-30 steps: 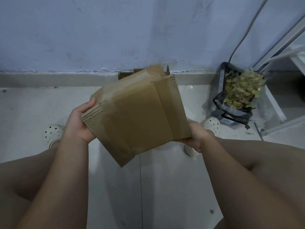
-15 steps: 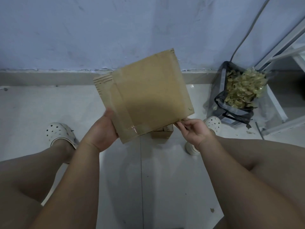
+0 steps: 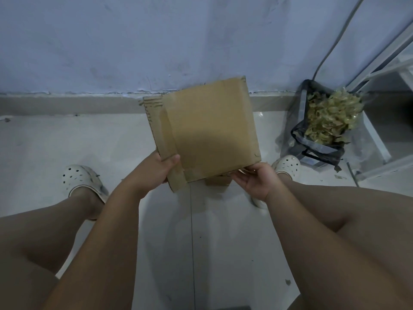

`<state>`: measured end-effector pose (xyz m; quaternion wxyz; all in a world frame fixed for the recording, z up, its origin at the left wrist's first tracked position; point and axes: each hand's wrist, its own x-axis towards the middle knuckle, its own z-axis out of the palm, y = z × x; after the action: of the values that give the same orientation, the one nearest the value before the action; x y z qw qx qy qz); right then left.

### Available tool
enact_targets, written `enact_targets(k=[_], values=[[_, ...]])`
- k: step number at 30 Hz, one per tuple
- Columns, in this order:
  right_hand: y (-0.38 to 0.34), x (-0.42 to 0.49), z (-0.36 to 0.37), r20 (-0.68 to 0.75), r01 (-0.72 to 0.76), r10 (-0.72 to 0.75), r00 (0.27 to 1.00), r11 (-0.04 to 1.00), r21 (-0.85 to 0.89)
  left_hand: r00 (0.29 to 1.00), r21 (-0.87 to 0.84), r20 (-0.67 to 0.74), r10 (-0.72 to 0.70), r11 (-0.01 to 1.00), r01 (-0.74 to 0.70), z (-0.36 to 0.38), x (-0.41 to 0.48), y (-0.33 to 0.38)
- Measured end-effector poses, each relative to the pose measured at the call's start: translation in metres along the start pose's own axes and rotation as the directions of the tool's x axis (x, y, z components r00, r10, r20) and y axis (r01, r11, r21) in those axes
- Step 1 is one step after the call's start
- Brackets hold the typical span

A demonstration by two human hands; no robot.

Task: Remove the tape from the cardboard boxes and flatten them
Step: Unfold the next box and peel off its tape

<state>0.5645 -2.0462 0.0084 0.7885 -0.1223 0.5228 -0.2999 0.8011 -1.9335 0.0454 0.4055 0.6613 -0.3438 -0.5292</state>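
Box (image 3: 207,135) flat, long axis toward wall (image 3: 111,41), left grip (image 3: 154,173) grasping near-left corner, right grip (image 3: 257,182) pinching near-right corner, open floor (image 3: 67,142) below

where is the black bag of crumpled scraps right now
In the head view the black bag sits on the floor at the right, by the foot of the wall, just beyond the right white shoe and beside the white metal frame.

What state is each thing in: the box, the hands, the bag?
Brown cardboard box: flattened, held above the floor.
Left hand: grips its lower left corner.
Right hand: pinches its lower right edge.
Black plastic bag: open, full of crumpled yellowish scraps.
Small cardboard piece on the floor: mostly hidden.
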Motion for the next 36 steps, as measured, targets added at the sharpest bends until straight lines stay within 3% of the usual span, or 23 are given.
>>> enact_targets(k=[2, 4, 7, 12, 15, 17, 19, 21, 23, 25, 31, 36], values=[[0.0, 0.001, 0.002, 0.014, 0.032, -0.033, 0.999, 0.998, 0.063, 0.999, -0.143, -0.002, -0.051, 0.988, 0.05, 0.004, -0.001, -0.001], [0.001, 0.002, 0.002, 0.03, 0.028, -0.036, 0.999, 0.972, 0.233, 0.994, -0.301, 0.025, -0.107, 0.947, 0.11, 0.01, -0.001, -0.001], [0.003, 0.005, -0.003, 0.13, 0.029, -0.085, 0.988, 0.922, 0.386, 0.989, -0.471, 0.033, -0.145, 0.87, 0.144, 0.024, -0.002, -0.001], [0.002, -0.001, 0.01, 0.268, 0.045, -0.074, 0.961, 0.993, 0.112, 0.983, -0.451, 0.08, -0.167, 0.873, 0.186, 0.044, -0.003, -0.001], [0.005, -0.002, 0.014, 0.22, 0.055, -0.079, 0.972, 0.992, 0.113, 0.976, -0.454, 0.162, -0.148, 0.866, 0.207, 0.047, -0.003, 0.001], [0.004, -0.001, 0.015, 0.184, 0.072, -0.098, 0.978, 0.987, 0.142, 0.987, -0.379, 0.078, -0.143, 0.911, 0.163, 0.049, -0.001, 0.001], [0.0, 0.0, 0.017, 0.149, 0.09, -0.109, 0.983, 0.988, 0.129, 0.98, -0.308, -0.153, -0.123, 0.949, 0.071, 0.051, 0.003, -0.001], [0.0, 0.002, 0.016, 0.127, 0.099, -0.11, 0.986, 0.991, 0.096, 0.89, -0.299, -0.431, -0.146, 0.954, 0.012, 0.049, 0.007, -0.006], [0.002, 0.002, 0.013, 0.135, 0.093, -0.099, 0.986, 0.994, 0.054, 0.762, -0.327, -0.607, -0.227, 0.945, 0.02, 0.04, 0.011, -0.013], [0.004, 0.002, 0.009, 0.159, 0.086, -0.086, 0.984, 0.996, 0.008, 0.707, -0.375, -0.648, -0.284, 0.927, 0.028, 0.026, 0.015, -0.018], [0.017, 0.0, -0.001, 0.201, 0.002, 0.022, 0.979, 0.993, -0.12, 0.642, -0.487, -0.681, -0.352, 0.873, -0.037, -0.015, 0.021, -0.031], [0.022, 0.005, -0.012, 0.081, 0.002, 0.01, 0.997, 0.989, -0.149, 0.613, -0.621, -0.643, -0.46, 0.781, -0.065, -0.035, 0.018, -0.051]])
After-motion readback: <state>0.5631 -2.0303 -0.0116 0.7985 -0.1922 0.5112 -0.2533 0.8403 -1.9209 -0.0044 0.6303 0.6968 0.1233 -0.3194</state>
